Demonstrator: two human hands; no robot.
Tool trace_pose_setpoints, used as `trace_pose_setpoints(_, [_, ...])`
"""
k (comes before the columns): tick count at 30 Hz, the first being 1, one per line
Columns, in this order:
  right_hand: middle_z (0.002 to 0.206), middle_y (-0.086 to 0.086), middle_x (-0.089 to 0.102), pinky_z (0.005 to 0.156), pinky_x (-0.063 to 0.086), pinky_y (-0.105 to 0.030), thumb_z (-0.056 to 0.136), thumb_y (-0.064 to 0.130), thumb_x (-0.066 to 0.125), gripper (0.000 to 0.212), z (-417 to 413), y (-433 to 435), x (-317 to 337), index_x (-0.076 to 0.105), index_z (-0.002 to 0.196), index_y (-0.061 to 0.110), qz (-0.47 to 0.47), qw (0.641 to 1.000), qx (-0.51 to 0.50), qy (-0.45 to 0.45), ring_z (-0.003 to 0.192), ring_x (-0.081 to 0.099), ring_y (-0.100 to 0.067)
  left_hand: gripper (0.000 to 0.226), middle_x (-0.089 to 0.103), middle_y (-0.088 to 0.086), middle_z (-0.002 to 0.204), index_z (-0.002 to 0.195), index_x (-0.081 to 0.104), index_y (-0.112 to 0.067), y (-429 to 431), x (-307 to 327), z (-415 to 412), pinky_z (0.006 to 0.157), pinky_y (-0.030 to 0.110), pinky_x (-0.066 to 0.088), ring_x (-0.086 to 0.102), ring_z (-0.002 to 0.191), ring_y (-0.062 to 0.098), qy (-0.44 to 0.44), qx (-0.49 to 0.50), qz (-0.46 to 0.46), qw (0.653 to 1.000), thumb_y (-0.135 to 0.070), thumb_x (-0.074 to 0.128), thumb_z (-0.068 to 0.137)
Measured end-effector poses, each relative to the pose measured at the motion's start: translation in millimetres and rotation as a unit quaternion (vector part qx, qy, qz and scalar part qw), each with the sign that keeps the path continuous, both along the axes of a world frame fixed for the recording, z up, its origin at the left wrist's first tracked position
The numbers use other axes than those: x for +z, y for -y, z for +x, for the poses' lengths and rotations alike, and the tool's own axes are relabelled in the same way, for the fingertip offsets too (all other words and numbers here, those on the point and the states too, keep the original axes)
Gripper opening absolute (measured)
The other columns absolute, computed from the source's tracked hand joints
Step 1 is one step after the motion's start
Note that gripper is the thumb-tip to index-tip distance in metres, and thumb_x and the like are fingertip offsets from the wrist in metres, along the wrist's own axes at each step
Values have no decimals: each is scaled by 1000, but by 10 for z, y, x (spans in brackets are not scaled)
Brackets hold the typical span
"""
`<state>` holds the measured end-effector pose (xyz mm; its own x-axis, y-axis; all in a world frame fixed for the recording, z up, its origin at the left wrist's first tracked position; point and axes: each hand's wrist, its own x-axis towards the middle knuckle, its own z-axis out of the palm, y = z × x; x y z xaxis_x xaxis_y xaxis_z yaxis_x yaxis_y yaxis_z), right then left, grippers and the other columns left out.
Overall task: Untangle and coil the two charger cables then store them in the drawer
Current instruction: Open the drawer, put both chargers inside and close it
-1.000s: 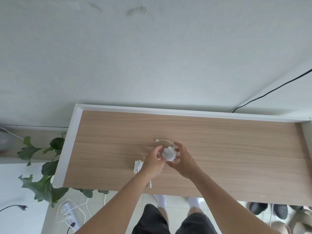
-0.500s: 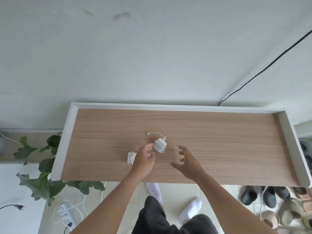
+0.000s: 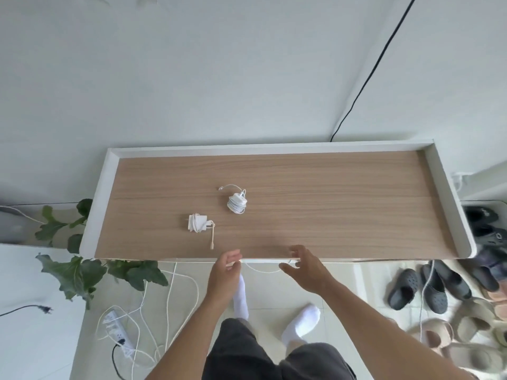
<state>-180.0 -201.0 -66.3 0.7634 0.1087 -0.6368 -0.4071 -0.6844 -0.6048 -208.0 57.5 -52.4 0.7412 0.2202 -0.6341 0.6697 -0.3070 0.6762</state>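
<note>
Both hands are held open and empty at the cabinet top's [image 3: 301, 215] near edge: left hand [image 3: 225, 272], right hand [image 3: 307, 267]. Farther on, two coiled chargers are seen: near charger [image 3: 198, 222], far charger [image 3: 237, 203]. Coiling is judged done; the drawer, unseen, needs opening next.
</note>
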Motion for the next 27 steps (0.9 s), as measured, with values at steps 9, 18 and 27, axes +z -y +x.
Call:
trace_pose_setpoints(9, [155, -4, 60, 98, 42, -29, 104, 50, 67, 66, -391, 55, -219, 46, 158, 17, -20, 997, -58, -41, 131, 66, -21, 34, 71, -8, 133, 136, 65, -26, -240, -114, -270, 108, 47, 60, 72, 111, 16, -49, 68, -39, 996, -12, 58, 106])
trace_pose_setpoints(18, [161, -10, 54, 118, 43, -42, 106, 42, 66, 72, -441, -184, -682, 38, 162, 6, -26, 986, -161, -21, 148, 52, -29, 42, 66, 1, 138, 146, 52, -21, -649, -597, -180, 111, 46, 57, 70, 121, 21, -9, 95, -31, 995, -10, 57, 106])
trace_pose_setpoints(27, [168, -11, 44, 124, 41, -48, 105, 38, 67, 82, -673, -132, -902, 26, 170, 7, -18, 971, -234, 52, 153, 47, -32, 45, 62, -9, 145, 150, 50, -23, -563, -973, -517, 110, 44, 55, 68, 126, 22, 51, 24, 10, 998, -17, 58, 106])
